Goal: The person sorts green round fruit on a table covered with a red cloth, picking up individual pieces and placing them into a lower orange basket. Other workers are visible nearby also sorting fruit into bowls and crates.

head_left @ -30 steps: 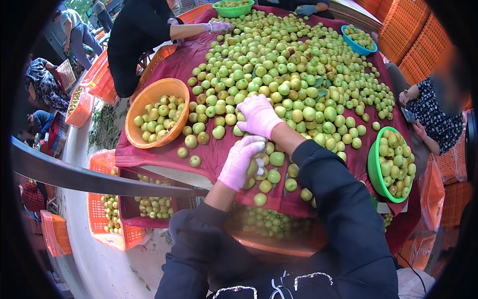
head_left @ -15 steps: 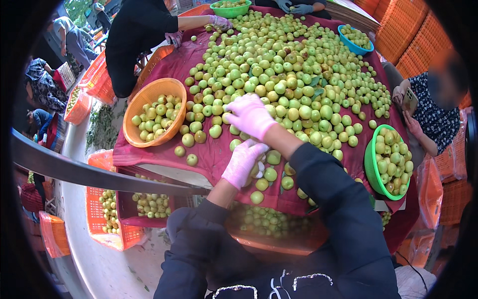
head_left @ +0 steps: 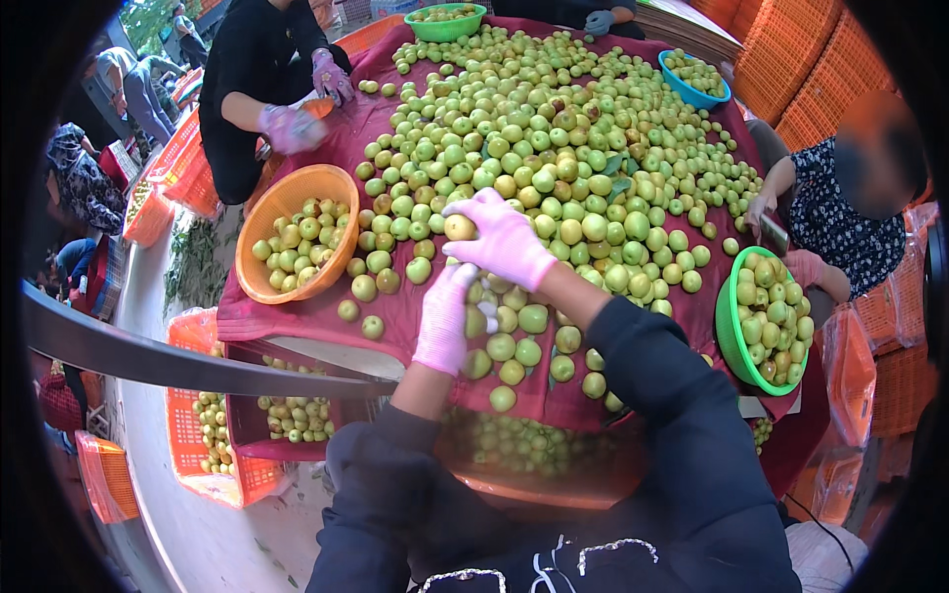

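Note:
Green round fruit (head_left: 554,128), like small apples or jujubes, lies heaped on a dark red cloth (head_left: 395,296). My right hand (head_left: 502,240), in a pink glove, has its thumb and fingers around a yellowish green fruit (head_left: 459,228) at the heap's near edge. Just below it is my left hand (head_left: 447,316), also pink-gloved, its fingers curled by a green fruit (head_left: 477,294); part of its grip is hidden. A white patch shows beside the left palm. Several loose fruits lie close to the right of this hand.
An orange basket (head_left: 249,237) of fruit stands left; a green basket (head_left: 730,331) stands right. Farther back are a blue bowl (head_left: 697,97) and another green basket (head_left: 445,30). A dark curved bar (head_left: 198,364) crosses at left. Co-workers stand or sit around the table.
My left hand has moved left and up, my right hand slightly down, and a fruit now shows in the right fingers. The co-worker at far left has drawn both hands away from the heap.

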